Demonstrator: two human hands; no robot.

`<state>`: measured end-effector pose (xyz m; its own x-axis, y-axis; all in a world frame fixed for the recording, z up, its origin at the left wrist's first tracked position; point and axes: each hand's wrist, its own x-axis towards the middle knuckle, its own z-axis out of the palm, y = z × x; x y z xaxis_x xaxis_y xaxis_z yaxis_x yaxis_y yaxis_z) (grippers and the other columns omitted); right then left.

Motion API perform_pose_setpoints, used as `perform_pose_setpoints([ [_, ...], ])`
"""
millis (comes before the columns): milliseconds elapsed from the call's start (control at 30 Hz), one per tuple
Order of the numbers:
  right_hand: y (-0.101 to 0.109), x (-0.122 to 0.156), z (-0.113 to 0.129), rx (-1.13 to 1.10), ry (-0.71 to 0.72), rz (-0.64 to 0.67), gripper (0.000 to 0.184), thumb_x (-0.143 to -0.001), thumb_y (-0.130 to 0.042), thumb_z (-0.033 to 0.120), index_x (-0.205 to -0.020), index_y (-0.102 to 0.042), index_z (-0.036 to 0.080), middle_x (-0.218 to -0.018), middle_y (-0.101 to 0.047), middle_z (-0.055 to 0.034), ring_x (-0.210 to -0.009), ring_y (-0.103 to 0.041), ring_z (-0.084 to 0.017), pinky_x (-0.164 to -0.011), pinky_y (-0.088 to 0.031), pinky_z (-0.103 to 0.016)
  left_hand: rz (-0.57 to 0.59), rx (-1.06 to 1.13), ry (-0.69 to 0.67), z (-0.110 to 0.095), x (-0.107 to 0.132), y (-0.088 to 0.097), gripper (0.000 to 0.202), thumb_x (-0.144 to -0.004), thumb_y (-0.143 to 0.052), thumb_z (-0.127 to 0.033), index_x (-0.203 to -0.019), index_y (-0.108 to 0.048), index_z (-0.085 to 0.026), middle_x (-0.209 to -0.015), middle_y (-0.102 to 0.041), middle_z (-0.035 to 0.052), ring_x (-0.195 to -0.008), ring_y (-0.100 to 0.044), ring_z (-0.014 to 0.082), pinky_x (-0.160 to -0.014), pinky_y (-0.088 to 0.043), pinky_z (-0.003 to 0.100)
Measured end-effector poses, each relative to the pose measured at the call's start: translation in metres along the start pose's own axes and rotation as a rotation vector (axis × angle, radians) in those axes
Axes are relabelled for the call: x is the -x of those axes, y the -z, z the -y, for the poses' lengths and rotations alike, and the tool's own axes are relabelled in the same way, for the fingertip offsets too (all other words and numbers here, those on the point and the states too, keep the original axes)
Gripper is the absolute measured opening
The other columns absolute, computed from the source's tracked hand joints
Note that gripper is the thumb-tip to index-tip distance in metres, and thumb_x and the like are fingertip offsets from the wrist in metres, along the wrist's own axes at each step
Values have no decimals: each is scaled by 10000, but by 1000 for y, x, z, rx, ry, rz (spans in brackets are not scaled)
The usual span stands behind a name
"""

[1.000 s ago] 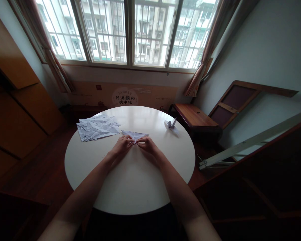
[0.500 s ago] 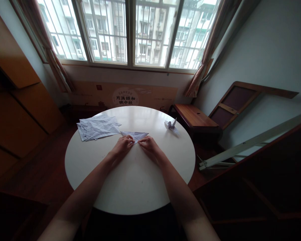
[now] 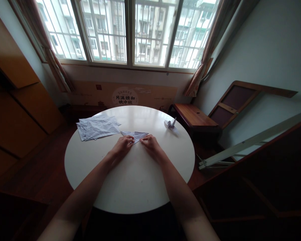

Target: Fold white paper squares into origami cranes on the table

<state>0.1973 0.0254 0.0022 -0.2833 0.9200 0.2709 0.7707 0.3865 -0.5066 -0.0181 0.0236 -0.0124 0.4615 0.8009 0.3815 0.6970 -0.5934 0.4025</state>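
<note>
A folded sheet of paper (image 3: 138, 135), roughly triangular with its long edge away from me, lies on the white round table (image 3: 130, 180). My left hand (image 3: 124, 143) is closed on its left near edge, fingers pinched together. At the right near edge, my right hand (image 3: 149, 142) also pinches the paper between thumb and fingers. Both hands rest low over the tabletop, partly covering the paper's lower sides. To their right stands a folded paper crane (image 3: 171, 124) with raised wings.
Several creased paper sheets (image 3: 99, 128) lie stacked at the table's left. Beyond the table's right edge is a wooden bench (image 3: 195, 115). A pale metal frame (image 3: 225, 155) leans further right, and an orange cabinet (image 3: 20, 113) stands at left.
My right hand has shifted slightly right along the paper's near edge, widening the gap between my hands. The left hand still holds its side; the crane and stack stay put.
</note>
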Motion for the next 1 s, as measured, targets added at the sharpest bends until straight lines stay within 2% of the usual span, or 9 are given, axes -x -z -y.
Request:
perform_pose_setpoints([
  [300, -1, 0, -7, 88, -170, -75, 252, -864, -561, 340, -1009, -747, 253, -1038, -719, -71, -1094, -580, -245, -943, -423, -353, -1, -17, -4, 0, -1, 0, 210, -866, -546, -260, -929, -745, -236, -1117, -693, 61, -1001, -645, 215, -917, -467, 351],
  [533, 0, 2, -7, 140, -263, -77, 314, -862, -529, 312, -1125, -690, 249, -1040, -704, -97, -1158, -507, -273, -964, -361, -402, -3, -10, -10, -2, 0, 1, 208, -874, -548, -264, -938, -744, -236, -1124, -691, 63, -994, -646, 219, -916, -459, 355],
  [800, 1, 3, -7, 175, -278, -76, 364, -871, -536, 370, -1195, -633, 237, -1075, -681, -123, -1182, -469, -293, -966, -334, -438, -5, -2, -4, 0, 1, 0, 210, -878, -549, -288, -941, -744, -241, -1130, -687, 64, -1014, -640, 221, -934, -453, 360],
  [1000, 0, 1, -4, 67, -212, -174, 357, -877, -548, 326, -1202, -642, 211, -1128, -677, -106, -1162, -498, -262, -993, -365, -420, -10, -7, -4, -1, 0, 0, 201, -867, -558, -277, -937, -743, -243, -1121, -692, 57, -1014, -643, 219, -943, -459, 364],
])
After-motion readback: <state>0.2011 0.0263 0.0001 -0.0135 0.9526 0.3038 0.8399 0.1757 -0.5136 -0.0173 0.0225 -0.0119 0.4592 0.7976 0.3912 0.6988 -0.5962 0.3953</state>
